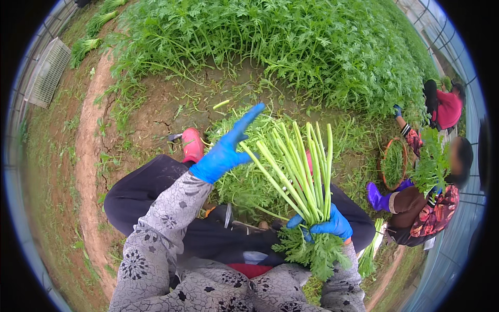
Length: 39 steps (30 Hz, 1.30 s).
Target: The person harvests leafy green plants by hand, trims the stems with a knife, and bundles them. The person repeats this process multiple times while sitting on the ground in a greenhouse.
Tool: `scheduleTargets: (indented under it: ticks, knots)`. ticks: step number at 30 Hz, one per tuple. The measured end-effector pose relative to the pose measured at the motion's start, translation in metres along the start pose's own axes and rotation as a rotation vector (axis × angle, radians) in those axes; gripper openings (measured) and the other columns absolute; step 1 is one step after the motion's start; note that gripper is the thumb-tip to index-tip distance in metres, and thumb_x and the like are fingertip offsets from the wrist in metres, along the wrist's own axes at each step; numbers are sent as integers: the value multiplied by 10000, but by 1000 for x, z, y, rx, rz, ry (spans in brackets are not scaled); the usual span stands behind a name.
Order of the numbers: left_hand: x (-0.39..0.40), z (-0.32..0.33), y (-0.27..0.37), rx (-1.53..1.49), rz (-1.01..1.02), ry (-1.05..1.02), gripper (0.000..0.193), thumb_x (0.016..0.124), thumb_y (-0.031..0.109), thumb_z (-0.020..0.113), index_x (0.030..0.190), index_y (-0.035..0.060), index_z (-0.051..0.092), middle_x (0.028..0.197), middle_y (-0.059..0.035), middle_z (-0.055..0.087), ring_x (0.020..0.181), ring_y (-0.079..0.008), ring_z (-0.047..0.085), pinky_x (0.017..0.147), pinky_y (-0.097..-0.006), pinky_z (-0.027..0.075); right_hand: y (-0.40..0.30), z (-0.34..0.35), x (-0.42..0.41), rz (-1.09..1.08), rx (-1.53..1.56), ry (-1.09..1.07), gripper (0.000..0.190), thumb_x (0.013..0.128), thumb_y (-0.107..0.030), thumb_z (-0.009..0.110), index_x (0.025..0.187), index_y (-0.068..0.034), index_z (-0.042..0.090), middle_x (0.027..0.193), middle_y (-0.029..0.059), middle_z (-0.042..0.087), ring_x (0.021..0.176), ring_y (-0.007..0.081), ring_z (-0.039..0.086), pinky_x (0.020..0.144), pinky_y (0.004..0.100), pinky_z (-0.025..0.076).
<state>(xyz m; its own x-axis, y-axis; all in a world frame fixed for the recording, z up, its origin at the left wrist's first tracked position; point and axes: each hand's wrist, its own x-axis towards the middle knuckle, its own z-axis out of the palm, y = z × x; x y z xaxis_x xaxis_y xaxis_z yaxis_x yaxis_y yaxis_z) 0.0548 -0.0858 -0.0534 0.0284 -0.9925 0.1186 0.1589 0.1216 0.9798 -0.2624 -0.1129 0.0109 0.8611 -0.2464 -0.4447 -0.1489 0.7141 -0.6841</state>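
Observation:
My right hand (331,225), in a blue glove, grips a bunch of leafy greens (302,171) that look like garland chrysanthemum. The thick pale-green stems point away from me and fan out, while the leaves hang below the hand toward my lap. My left hand (228,150), also gloved in blue, is raised to the left of the stems. Its fingers are stretched out and it holds nothing; one outer stem reaches close to its thumb. A short cut piece of stem (221,104) shows beyond it; whether it lies on the soil or is in the air, I cannot tell.
Loose greens (241,187) lie between my pink boots (192,144). Dense standing plants (273,35) grow ahead. A white plastic crate (48,72) and tied-looking bundles (85,46) are far left. At right, a co-worker (432,214) holds greens beside an orange-rimmed basket (383,154); another person (448,107) crouches beyond.

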Motion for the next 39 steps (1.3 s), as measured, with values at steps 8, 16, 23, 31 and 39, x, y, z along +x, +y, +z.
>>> scheduleTargets:
  ticks: [8,16,23,31,39]
  knots:
    - [-2,21,-2,-103,5,-155,468,905,197,648,1346,76,546,1247,-113,624,1133,-261,601,1011,-392,428,-1,-3,6,36,-35,-4,726,817,-157,763,1419,24,399,1180,239,644,754,188,648,633,313,540]
    - [-5,-2,-8,330,205,183,665,885,184,675,1471,74,381,1468,-93,427,1355,-250,387,1137,-416,283,0,-5,0,18,88,76,795,763,-109,787,1426,35,372,1174,285,631,715,216,659,607,324,541]
    - [-5,19,2,160,-63,-172,582,863,115,709,1395,72,475,1388,-135,478,1295,-239,451,1088,-416,346,2,-3,11,14,119,90,765,770,-113,775,1413,42,390,1164,275,638,700,213,655,594,327,538]
    - [-19,33,1,364,101,-29,604,843,118,699,1406,106,480,1401,-105,490,1275,-279,462,1087,-426,325,2,-1,18,-65,70,169,670,782,-106,741,1361,70,453,1156,252,643,691,209,652,569,313,532]
    - [-9,10,-11,199,205,332,277,940,203,606,1169,55,657,1152,-89,657,1085,-230,584,984,-387,424,2,5,16,-80,36,207,796,750,-122,748,1420,62,359,1114,322,630,585,251,638,479,310,519]
